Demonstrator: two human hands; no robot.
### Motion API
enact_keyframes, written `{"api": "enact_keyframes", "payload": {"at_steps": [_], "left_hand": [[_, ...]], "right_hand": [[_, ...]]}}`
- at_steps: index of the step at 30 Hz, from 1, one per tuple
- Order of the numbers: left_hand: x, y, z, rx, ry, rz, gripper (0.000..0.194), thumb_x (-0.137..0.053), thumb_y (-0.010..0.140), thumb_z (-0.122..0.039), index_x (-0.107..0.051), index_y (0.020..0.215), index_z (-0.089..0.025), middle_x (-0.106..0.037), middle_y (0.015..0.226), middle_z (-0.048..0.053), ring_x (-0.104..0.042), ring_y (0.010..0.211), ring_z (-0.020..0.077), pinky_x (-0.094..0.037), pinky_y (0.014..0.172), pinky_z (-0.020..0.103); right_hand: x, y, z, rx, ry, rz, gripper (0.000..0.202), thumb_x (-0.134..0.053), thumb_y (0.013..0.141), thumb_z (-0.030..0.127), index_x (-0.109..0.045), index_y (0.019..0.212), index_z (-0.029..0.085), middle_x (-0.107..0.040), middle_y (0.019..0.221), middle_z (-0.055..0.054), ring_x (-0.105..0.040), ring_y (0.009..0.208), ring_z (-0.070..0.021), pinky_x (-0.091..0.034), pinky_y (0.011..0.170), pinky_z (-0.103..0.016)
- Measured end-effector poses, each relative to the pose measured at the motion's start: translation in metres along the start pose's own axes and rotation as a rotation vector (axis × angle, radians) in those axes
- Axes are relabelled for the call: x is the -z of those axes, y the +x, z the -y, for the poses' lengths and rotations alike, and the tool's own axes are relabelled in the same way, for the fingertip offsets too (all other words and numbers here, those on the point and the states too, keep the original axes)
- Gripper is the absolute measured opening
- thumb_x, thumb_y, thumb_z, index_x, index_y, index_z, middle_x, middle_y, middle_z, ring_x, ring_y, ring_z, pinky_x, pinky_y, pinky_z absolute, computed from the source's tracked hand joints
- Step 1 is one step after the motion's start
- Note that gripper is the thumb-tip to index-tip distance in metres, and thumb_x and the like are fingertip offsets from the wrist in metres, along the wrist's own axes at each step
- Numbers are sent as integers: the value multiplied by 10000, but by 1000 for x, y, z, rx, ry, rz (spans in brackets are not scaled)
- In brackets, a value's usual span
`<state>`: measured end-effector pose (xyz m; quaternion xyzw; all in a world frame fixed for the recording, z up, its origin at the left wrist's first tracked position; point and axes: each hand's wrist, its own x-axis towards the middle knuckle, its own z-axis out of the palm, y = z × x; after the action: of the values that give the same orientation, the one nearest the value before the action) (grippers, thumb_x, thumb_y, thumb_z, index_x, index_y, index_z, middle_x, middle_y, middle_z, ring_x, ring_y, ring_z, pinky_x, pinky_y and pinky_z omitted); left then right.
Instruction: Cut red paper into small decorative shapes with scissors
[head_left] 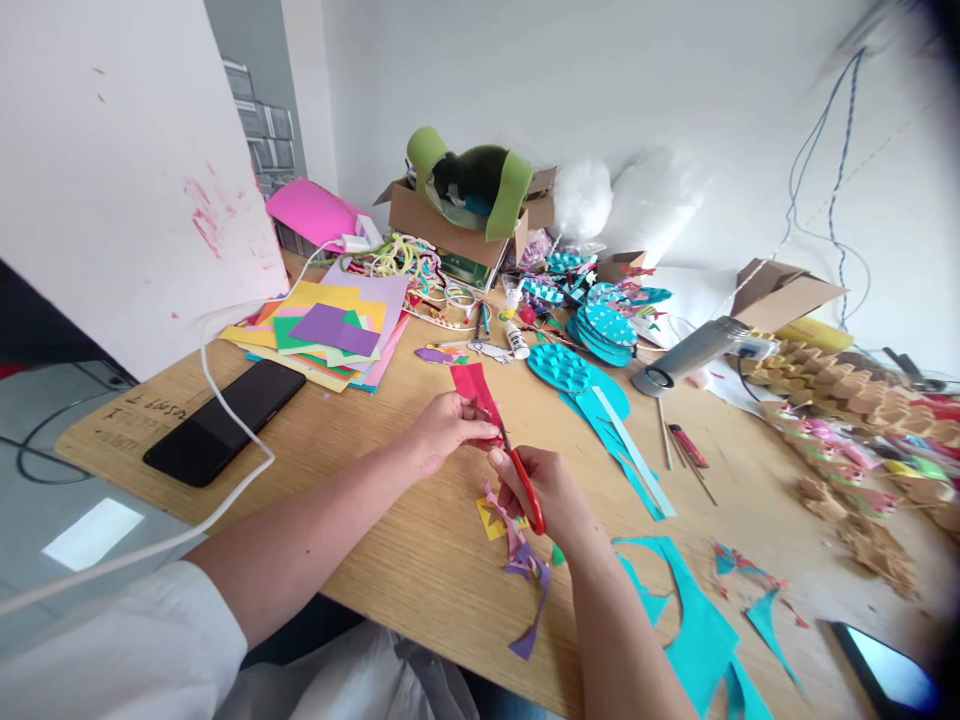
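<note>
Between the fingers of my left hand [448, 432] is a strip of red paper [470, 382], its far end sticking out beyond the fingertips. My right hand [551, 490] is closed round the red handles of a pair of scissors [531, 490]. The blades point away from me and meet the red paper's edge beside my left fingertips; how far they are apart is hard to make out. Below the hands lie purple paper scraps [534, 600] and a yellow scrap [491, 520]. Fish-shaped paper cutouts [442, 356] lie just beyond the red strip.
Coloured paper sheets [335, 330] are stacked at the left, near a black phone [225, 420] crossed by a white cable [217, 385]. Turquoise scraps [694, 620] lie at the right, a metal flask [686, 357] farther back. A cardboard box [427, 218] stands against the wall.
</note>
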<state>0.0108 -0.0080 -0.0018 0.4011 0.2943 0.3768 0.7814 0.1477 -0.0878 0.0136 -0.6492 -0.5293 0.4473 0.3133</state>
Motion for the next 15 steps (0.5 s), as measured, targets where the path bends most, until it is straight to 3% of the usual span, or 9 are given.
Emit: {"api": "enact_keyframes", "payload": {"at_steps": [15], "left_hand": [[2, 0, 0, 14, -15, 32, 294, -745, 547, -110, -635, 820, -99, -666, 658, 21, -622, 577, 105, -501, 615, 235]], "right_hand": [[1, 0, -1, 39, -29, 47, 496, -590, 768, 651, -515, 609, 187, -619, 520, -31, -565, 434, -136, -421, 436, -232]]}}
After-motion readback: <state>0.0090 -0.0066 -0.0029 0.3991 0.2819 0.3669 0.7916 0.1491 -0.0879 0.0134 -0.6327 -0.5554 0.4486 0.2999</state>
